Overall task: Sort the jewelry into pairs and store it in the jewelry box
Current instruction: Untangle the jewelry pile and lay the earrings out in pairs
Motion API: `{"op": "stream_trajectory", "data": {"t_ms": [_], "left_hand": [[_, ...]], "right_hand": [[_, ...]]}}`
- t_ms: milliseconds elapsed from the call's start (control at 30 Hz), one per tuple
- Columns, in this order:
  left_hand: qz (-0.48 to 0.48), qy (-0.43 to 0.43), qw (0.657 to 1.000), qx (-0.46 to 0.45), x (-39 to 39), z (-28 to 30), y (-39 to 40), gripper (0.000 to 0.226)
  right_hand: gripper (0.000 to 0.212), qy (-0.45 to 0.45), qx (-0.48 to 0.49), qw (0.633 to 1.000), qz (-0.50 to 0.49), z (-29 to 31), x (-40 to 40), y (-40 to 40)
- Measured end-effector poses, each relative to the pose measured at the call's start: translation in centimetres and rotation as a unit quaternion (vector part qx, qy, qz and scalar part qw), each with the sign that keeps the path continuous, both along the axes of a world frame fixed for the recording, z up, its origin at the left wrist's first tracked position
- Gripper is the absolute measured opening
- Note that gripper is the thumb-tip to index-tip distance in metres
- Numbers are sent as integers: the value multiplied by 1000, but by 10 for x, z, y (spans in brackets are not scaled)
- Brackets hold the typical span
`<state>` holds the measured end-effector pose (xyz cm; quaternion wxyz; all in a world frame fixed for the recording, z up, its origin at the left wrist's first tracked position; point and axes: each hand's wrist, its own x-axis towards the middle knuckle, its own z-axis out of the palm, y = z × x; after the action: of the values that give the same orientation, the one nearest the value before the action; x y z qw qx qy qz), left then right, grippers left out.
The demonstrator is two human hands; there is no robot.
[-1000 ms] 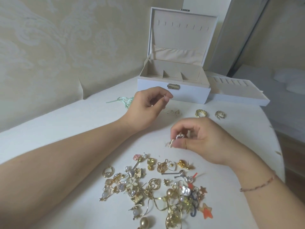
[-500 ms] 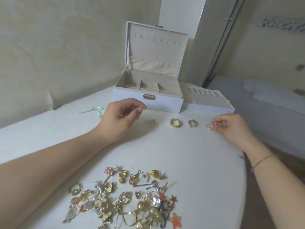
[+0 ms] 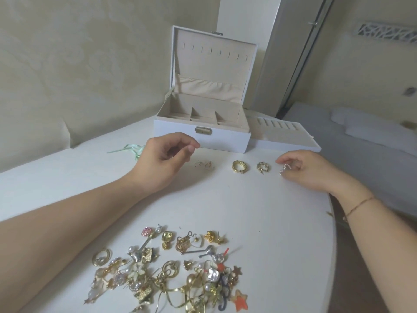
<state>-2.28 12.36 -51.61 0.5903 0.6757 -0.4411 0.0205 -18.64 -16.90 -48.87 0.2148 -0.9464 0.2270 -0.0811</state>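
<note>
The white jewelry box [image 3: 225, 138] stands open at the back of the table, its beige compartments bare. In front of it lie a pair of tiny stud earrings [image 3: 204, 165], a chunky gold hoop pair [image 3: 239, 167] and a leafy gold hoop pair [image 3: 263, 167]. My right hand [image 3: 313, 170] pinches a small sparkly silver-pink earring [image 3: 284, 170] low over the table, just right of the leafy hoops. My left hand [image 3: 167, 157] hovers left of the studs, fingers curled, thumb near index, with a tiny piece barely visible inside. A mixed jewelry pile [image 3: 169, 272] lies near me.
The box's removed ring tray [image 3: 291, 141] sits to the right of the box. A green ribbon [image 3: 129, 149] lies behind my left hand. The white table [image 3: 259, 218] curves away at its right edge; a bed [image 3: 372, 136] stands beyond it.
My right hand carried the sparkly earring from above the pile to the back right, beside the gold hoops. My head tilted, shifting the view. The left hand barely moved.
</note>
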Motion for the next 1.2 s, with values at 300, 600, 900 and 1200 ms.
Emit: {"op": "stream_trajectory", "data": {"t_ms": [300, 600, 900, 1200], "left_hand": [[6, -6, 1000, 11, 0, 0, 1, 12], [5, -8, 1000, 7, 1, 0, 0, 12], [2, -7, 1000, 6, 2, 0, -1, 13], [8, -12, 1000, 4, 1, 0, 0, 12]], "right_hand": [[26, -88, -122, 989, 5, -23, 9, -2], [8, -96, -176, 980, -3, -33, 13, -2], [30, -48, -237, 969, -53, -4, 0, 35], [55, 38, 149, 913, 379, 7, -28, 134]]}}
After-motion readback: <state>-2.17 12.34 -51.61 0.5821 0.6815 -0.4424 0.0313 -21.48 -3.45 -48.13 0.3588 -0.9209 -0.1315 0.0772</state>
